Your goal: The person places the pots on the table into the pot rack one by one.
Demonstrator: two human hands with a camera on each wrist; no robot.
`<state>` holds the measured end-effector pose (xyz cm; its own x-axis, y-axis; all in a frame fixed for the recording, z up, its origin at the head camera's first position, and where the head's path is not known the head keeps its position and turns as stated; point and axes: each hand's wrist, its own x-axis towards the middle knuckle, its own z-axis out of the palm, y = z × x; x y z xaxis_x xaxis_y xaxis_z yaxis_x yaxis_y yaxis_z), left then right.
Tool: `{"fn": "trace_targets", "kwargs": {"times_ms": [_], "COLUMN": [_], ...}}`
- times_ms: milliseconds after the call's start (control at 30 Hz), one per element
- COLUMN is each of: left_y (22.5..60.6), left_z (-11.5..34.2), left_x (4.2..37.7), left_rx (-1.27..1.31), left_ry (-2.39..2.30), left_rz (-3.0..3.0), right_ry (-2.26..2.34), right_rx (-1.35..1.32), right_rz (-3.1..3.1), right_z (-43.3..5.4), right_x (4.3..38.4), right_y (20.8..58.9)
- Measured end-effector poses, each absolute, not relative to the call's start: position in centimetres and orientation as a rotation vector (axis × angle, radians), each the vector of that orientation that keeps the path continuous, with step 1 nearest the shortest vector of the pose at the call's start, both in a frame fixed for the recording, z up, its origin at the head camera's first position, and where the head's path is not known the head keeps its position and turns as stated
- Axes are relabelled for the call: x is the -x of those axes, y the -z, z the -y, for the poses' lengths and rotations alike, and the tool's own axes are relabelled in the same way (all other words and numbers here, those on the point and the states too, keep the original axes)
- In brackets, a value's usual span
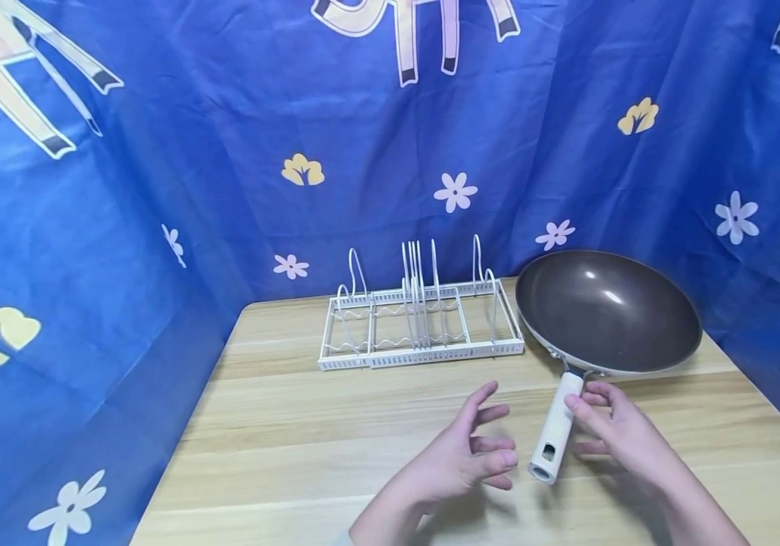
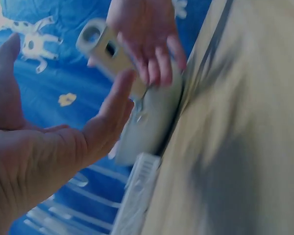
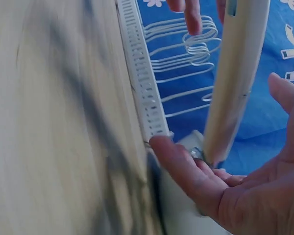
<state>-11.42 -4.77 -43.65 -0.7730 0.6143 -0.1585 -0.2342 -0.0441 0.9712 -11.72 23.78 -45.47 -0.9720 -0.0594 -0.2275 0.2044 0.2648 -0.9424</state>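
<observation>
A frying pan point(image 1: 608, 311) with a dark inside and a light outside sits at the right of the table, its white handle point(image 1: 557, 428) pointing toward me. Close by the handle's right side is my right hand point(image 1: 618, 432), fingers spread and loosely bent. In the right wrist view a gap shows between the thumb and the handle point(image 3: 237, 83); whether the other fingers touch it I cannot tell. My left hand point(image 1: 468, 456) hovers left of the handle with spread fingers and nothing in its grasp. The left wrist view shows this hand point(image 2: 49, 156) apart from the handle point(image 2: 120, 66).
A white wire rack point(image 1: 430, 355) with upright loops stands at the back of the wooden table point(image 1: 280, 447), just left of the pan. Blue cloth point(image 1: 376, 152) printed with flowers and animals encloses the back and both sides.
</observation>
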Motion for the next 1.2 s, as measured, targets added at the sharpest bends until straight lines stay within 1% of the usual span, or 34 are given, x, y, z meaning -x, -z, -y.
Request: {"fn": "trace_targets", "kwargs": {"times_ms": [267,367,533,700,867,1100,1200], "left_y": [44.8,45.0,45.0,45.0,44.9,44.6,44.4], "left_z": [1.6,0.8,0.1,-0.5,-0.9,-1.2,-1.3], "left_x": [10.5,10.3,10.2,10.3,10.4,10.8,10.9], "left_rx": [-0.267,-0.272,-0.318,-0.338,-0.349,-0.338,-0.316], "left_ry": [-1.942,-1.943,-1.934,-1.95,-1.956,-1.955,-1.943], "left_rz": [-1.324,-1.276,-1.252,-1.226,-1.216,-1.249,-1.273], "right_ry": [2.004,2.028,2.067,2.201,2.323,2.475,2.528], "right_rx": [-0.13,-0.153,-0.148,-0.161,-0.115,-0.071,-0.011], "right_rz": [-2.027,-1.992,-1.951,-1.83,-1.694,-1.391,-1.221], "right_z": [-22.8,-22.5,-22.2,-21.9,-21.8,-21.9,-22.0], "right_x": [13.0,13.5,13.7,13.9,14.0,14.1,14.1], "right_y": [46.9,47.4,47.9,48.1,48.4,48.8,49.0]}}
